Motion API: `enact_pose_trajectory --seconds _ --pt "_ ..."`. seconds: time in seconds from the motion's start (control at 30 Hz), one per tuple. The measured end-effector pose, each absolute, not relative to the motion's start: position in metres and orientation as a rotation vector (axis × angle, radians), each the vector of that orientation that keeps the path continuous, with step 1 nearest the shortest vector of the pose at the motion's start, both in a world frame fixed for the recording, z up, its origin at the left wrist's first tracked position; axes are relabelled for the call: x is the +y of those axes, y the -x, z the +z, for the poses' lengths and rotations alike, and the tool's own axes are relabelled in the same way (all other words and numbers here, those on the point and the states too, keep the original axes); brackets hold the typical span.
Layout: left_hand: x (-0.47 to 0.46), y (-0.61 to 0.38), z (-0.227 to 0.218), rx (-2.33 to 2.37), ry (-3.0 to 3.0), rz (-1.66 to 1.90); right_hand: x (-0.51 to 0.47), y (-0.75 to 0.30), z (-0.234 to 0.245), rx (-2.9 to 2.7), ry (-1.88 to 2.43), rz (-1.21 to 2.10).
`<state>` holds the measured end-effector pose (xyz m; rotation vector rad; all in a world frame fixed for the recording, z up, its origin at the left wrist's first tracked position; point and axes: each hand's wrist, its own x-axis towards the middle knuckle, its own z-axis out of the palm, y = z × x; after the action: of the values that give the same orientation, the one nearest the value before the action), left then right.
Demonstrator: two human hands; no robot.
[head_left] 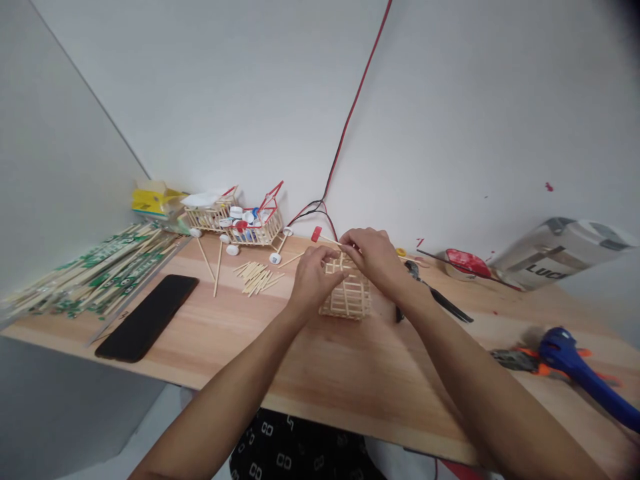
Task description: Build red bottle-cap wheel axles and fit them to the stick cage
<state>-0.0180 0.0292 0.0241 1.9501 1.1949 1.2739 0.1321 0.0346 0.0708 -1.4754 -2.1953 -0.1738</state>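
A small basket of thin wooden sticks (347, 300) stands upright on the wooden table between my hands. At its upper left edge, my left hand (313, 277) grips it with bent fingers and thumb. My right hand (374, 259) is closed at the top rim, its fingertips pressed together on the sticks there; anything small between them is hidden. Just beyond the fingertips, a pale stick (329, 239) slants away to a red bottle cap (316, 233).
Cut sticks (256, 277) lie left of the basket, near a phone (147, 317) and packaged chopsticks (95, 273). Behind are a cap-filled stick cart (255, 230) and another cart (207, 217). Black-handled pliers (447, 303), a blue-handled tool (575, 367) and a red-lidded container (465, 263) lie right.
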Motion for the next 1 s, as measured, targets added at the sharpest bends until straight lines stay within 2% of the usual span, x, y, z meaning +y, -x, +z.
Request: enact_pose_trajectory --seconds 0.7,1.0 --pt "0.027 0.018 0.025 1.228 -1.957 1.265 0.013 -0.145 0.075 -2.142 1.449 -0.255" --pt "0.028 0.018 0.024 1.241 -1.931 1.256 -0.020 -0.171 0.060 -2.090 1.469 -0.152"
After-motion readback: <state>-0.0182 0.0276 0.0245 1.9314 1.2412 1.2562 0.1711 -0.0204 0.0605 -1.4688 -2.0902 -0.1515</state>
